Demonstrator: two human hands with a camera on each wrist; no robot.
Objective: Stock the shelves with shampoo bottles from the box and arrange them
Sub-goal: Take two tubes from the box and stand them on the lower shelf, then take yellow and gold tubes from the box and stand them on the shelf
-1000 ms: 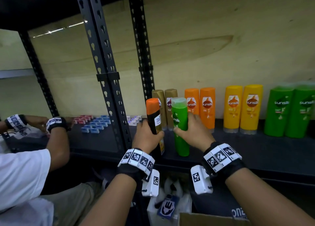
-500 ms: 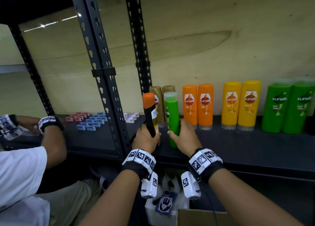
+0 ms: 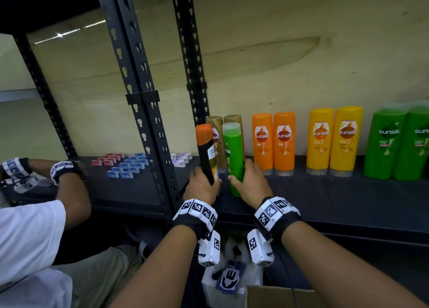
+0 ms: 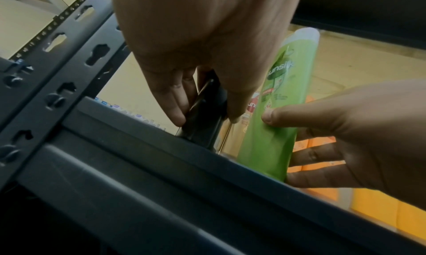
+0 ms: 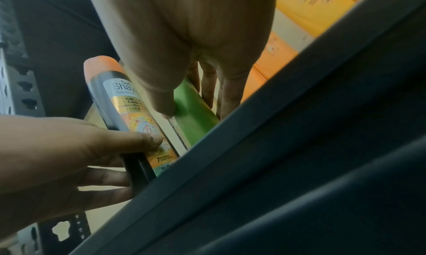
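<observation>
Head view: my left hand (image 3: 201,187) grips the black orange-capped bottle (image 3: 205,152) and my right hand (image 3: 249,184) grips the green bottle (image 3: 232,159) at its three o'clock, both upright on the shelf (image 3: 325,198).

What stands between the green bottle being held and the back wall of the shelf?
Two gold bottles stand right behind the green bottle that the right hand holds; the head view shows it.
</observation>
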